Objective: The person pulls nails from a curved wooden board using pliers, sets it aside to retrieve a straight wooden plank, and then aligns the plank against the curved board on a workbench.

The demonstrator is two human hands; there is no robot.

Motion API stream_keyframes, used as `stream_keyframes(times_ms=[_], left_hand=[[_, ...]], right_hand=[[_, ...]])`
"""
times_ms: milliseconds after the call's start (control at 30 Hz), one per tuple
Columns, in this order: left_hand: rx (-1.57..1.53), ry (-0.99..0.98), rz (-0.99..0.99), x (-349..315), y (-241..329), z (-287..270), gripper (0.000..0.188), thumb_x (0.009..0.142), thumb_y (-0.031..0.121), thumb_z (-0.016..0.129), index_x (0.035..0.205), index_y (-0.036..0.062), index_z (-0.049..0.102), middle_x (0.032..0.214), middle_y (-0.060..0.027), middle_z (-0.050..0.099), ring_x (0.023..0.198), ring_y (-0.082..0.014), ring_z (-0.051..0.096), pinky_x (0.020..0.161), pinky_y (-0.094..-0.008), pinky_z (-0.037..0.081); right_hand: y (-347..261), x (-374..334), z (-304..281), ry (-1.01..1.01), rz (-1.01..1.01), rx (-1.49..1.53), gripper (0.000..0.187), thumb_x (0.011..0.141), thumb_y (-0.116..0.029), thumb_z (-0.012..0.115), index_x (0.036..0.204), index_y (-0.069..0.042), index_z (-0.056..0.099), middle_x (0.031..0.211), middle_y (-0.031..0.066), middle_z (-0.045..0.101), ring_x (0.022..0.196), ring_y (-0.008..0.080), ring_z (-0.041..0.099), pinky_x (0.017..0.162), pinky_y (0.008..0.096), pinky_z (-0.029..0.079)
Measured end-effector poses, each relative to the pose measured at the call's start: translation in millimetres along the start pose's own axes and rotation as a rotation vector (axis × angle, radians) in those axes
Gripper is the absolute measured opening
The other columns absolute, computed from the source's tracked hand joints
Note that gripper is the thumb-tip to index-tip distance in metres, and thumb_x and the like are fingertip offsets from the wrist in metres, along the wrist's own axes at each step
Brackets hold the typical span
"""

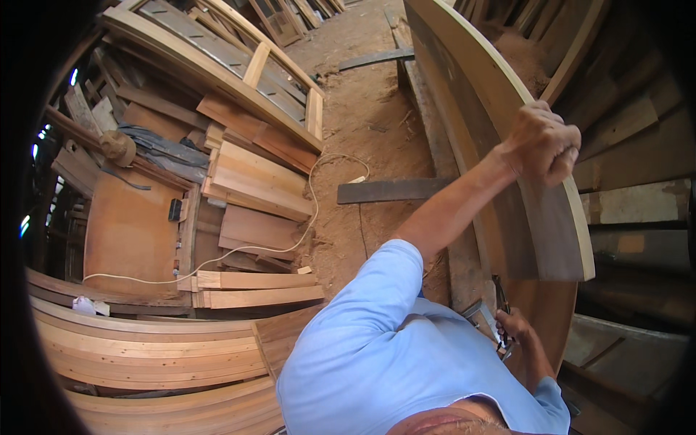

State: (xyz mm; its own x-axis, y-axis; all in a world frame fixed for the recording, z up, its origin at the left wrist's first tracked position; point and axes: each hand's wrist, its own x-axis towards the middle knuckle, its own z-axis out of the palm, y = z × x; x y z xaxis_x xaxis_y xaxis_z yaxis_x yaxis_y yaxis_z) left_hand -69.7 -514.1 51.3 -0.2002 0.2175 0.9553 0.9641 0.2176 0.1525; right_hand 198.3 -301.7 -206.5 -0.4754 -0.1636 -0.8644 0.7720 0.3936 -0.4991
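Observation:
A long wide wooden board (540,217) stands on edge at my right, its pale upper edge curving through the view. My left hand (542,141) is closed in a fist over that upper edge, with the arm stretched across in front of me. Low beside the board's near end, my right hand (513,326) is closed around a tool (500,293) with a dark, slim upper part and grey metal parts. Its kind is hard to make out, as my hand and shirt cover much of it.
A dark plank (391,191) juts left from the long beam (435,145) under the board. A pale cord (313,188) runs over stacked timber (254,177) at left. A wooden frame (254,65) lies on the far-left pile. Boards (631,203) lean at right.

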Motion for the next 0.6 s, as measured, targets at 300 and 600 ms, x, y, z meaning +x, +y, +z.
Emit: stream_keyframes(times_ms=[300,600], left_hand=[[-0.048,0.094,-0.010,8,0,27,0.011,0.058,0.019,0.061,0.056,0.0172,0.050,0.046,0.0020,0.051,0.047,-0.0182,0.056,0.054,-0.0358,0.037],[-0.161,0.192,0.019,0,0,45,0.020,0.061,0.023,0.062,0.050,0.0175,0.046,0.042,0.0009,0.050,0.042,-0.0195,0.053,0.054,-0.0366,0.036]], right_hand=[[-52,-18,1,0.098,0.276,-0.271,0.034,0.097,-0.031,0.055,0.071,-0.008,0.059,0.060,0.0036,0.057,0.049,0.0142,0.052,0.042,0.0319,0.037],[-89,-16,-28,-0.093,0.561,-0.148,0.025,0.100,-0.023,0.053,0.083,-0.005,0.057,0.064,0.0071,0.057,0.055,0.0204,0.061,0.047,0.0344,0.050]])
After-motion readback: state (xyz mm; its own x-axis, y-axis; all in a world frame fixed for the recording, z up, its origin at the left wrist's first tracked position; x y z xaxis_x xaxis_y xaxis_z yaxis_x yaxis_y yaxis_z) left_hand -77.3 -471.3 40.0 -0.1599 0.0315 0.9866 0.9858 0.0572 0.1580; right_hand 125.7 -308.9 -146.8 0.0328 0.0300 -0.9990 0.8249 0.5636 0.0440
